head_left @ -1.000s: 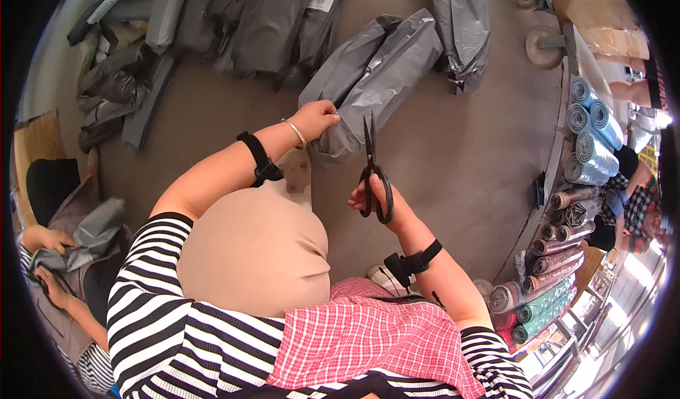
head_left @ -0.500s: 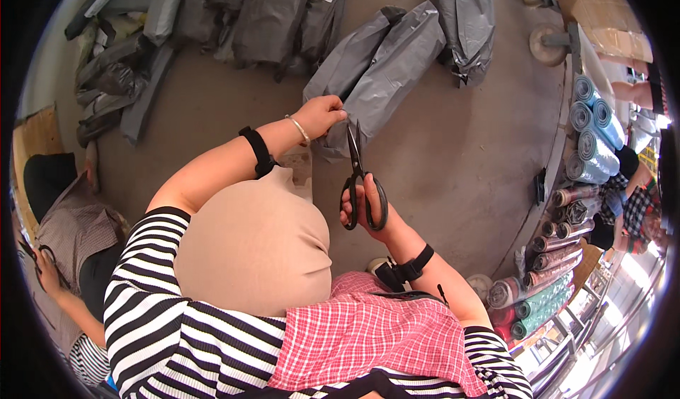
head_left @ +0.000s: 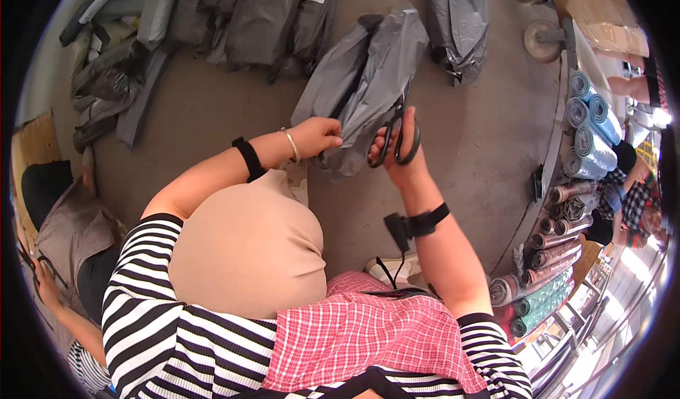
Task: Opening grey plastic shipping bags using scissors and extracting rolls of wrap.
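Note:
Ahead of me lies a long grey plastic bag [head_left: 386, 63], creased and with a dark lengthwise fold. My left hand [head_left: 316, 137] pinches the near edge of the bag, fingers closed. In my right hand [head_left: 401, 147] is a pair of black-handled scissors [head_left: 398, 119], gripped by its loops. Its blades point away from me and lie against the right side of the bag. Whether they are apart is hard to make out against the plastic.
Several grey wrapped packages [head_left: 262, 24] lie at the far left, and another grey package [head_left: 459, 27] at the far right. Along the right are blue rolls [head_left: 593, 151], green rolls [head_left: 542, 300] and a cart wheel [head_left: 544, 41]. Another person's hand [head_left: 48, 286] holds scissors at the left.
My right hand has moved forward and to the right with the scissors, whose blades now reach along the bag's side. My left hand has come slightly nearer, drawing the bag's near edge.

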The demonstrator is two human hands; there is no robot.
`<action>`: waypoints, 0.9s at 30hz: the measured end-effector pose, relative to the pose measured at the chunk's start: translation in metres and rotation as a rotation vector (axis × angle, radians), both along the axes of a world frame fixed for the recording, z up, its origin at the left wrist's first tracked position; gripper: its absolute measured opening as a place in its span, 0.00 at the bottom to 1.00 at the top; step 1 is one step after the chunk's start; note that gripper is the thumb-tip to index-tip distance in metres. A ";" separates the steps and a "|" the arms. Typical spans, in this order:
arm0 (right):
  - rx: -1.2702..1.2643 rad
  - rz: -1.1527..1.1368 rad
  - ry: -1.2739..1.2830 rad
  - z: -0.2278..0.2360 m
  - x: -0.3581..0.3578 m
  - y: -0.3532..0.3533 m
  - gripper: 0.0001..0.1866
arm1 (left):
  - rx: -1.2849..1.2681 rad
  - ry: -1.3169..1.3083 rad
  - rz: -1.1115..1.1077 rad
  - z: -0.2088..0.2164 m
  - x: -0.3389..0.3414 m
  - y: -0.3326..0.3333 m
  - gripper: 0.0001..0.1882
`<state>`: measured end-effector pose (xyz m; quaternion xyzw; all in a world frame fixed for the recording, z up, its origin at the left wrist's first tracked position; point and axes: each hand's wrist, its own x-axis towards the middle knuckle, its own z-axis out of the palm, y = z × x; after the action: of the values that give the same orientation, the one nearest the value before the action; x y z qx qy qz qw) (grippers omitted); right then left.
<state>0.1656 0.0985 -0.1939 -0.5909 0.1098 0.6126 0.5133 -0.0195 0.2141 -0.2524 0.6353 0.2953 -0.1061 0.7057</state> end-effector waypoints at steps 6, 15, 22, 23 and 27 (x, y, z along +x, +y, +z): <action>-0.044 0.150 -0.244 -0.007 0.072 0.045 0.38 | 0.050 0.026 -0.077 -0.003 -0.009 0.005 0.09; -0.123 0.297 -0.471 -0.026 0.109 0.038 0.31 | 0.432 0.090 -0.012 -0.033 -0.018 0.018 0.16; -0.558 0.778 -1.068 -0.056 0.019 -0.093 0.35 | 0.583 0.169 -0.005 -0.026 0.006 0.021 0.20; -0.561 0.776 -1.071 -0.060 0.019 -0.102 0.35 | 0.584 0.164 -0.006 -0.027 0.010 0.022 0.20; -0.562 1.160 -0.978 -0.041 0.007 -0.088 0.29 | 0.522 0.165 0.001 -0.024 0.011 0.021 0.18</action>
<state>0.1727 0.0102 -0.2345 -0.8616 -0.3014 0.4033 -0.0640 -0.0081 0.2347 -0.2766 0.7847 0.3696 -0.0774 0.4915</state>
